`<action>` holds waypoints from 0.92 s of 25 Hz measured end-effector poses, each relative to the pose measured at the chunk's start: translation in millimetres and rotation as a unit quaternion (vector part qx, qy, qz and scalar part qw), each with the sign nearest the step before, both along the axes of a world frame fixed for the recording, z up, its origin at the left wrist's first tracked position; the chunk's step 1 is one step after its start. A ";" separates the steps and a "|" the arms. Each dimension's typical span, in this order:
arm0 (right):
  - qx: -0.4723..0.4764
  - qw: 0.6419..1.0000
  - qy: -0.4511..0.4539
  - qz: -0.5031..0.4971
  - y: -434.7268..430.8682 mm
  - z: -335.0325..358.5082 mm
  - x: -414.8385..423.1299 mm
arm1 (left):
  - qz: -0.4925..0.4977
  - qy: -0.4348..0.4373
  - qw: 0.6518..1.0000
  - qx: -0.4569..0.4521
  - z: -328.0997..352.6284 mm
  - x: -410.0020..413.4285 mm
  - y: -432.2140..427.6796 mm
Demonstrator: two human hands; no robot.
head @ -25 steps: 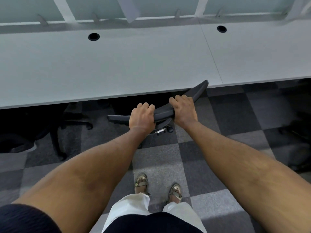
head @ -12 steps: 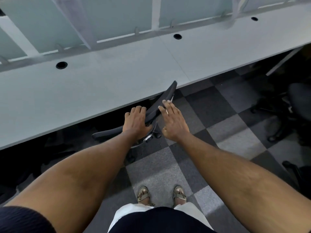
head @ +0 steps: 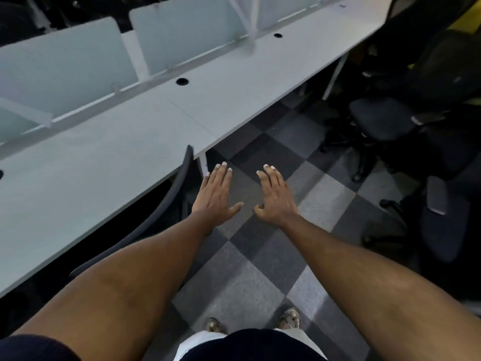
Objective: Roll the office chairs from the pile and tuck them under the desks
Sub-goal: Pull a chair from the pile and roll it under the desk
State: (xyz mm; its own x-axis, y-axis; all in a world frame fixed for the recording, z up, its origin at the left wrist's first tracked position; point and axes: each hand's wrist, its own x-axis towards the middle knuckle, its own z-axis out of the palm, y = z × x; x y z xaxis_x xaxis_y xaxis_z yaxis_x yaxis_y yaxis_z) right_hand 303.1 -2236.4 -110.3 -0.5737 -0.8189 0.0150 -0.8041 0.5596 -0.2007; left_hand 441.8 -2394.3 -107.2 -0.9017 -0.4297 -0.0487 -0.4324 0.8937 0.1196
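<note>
Stands at the near side of a long white bench (head: pixel 104 157) and looks down along it. Stretches both arms forward above the floor (head: pixel 260 269), checked in grey and dark squares. Holds the left hand (head: pixel 217 196) flat, palm down, fingers straight and close together, thumb out to the right; grip apart, nothing in it. Holds the right hand (head: pixel 276 198) just right of it in the same way, fingers straight, thumb a little bent; grip apart too, nothing in it. Touches no thing with either hand, as far as can be told.

Sees one chair (head: pixel 182 173) tucked under the bench, just left of the left hand. Sees of it only the dark curved top of the back, standing at the bench edge; cannot see the seat below. Cannot tell whether the back touches the edge.

Sees the pile (head: pixel 382 118) of dark chairs at the right, well apart from both hands, near the far end of the bench. Sees there a black seat turned up and, nearer, a grey armrest (head: pixel 436 195).

Sees pale screens (head: pixel 65 56) along the far side of the bench and round cable holes (head: pixel 182 81) in its top. Sees sandals (head: pixel 290 315) on both feet at the near edge, flat on the floor.
</note>
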 end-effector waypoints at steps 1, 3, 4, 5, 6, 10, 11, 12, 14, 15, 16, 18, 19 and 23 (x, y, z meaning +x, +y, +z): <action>-0.001 1.000 -0.004 -0.016 14.1 -0.4 -9.1 | -0.009 0.004 1.000 0.002 1.0 -12.2 6.6; -0.001 0.999 -0.008 -0.053 48.6 0.1 -36.2 | -0.036 0.011 0.999 -0.004 5.3 -46.5 28.5; -0.001 0.997 -0.010 -0.071 64.3 0.7 -49.6 | -0.049 0.013 0.999 -0.006 7.9 -62.3 40.0; -0.004 0.996 -0.011 -0.091 83.4 1.8 -66.7 | -0.063 0.015 0.998 -0.007 10.1 -82.3 54.7; -0.005 0.994 -0.010 -0.110 102.5 3.1 -84.2 | -0.074 0.021 0.997 -0.006 12.2 -102.5 69.5; -0.009 0.988 -0.001 -0.157 172.4 9.5 -154.6 | -0.102 0.039 0.994 0.004 17.3 -186.0 125.7; -0.004 0.985 -0.005 -0.170 190.8 12.0 -171.5 | -0.112 0.038 0.993 0.006 17.9 -206.4 141.5; 0.000 0.984 -0.005 -0.181 208.6 13.7 -188.3 | -0.120 0.036 0.992 0.008 17.9 -226.9 157.1; 0.007 0.981 -0.003 -0.193 238.4 15.1 -216.9 | -0.138 0.032 0.990 0.009 19.9 -262.6 183.9; 0.007 0.979 -0.005 -0.203 252.6 14.9 -233.1 | -0.148 0.030 0.988 0.013 20.9 -283.1 197.7; 0.005 0.977 -0.005 -0.212 262.7 14.7 -245.8 | -0.155 0.029 0.987 0.016 20.0 -299.0 206.8; 0.003 0.974 -0.004 -0.227 278.1 14.4 -269.8 | -0.172 0.028 0.984 0.021 16.0 -329.3 219.3; 0.003 0.972 -0.003 -0.236 283.8 14.5 -283.1 | -0.183 0.029 0.983 0.016 14.3 -345.9 223.3; -0.001 0.962 -0.013 -0.274 303.3 11.5 -347.9 | -0.229 0.020 0.973 0.012 6.5 -430.4 230.5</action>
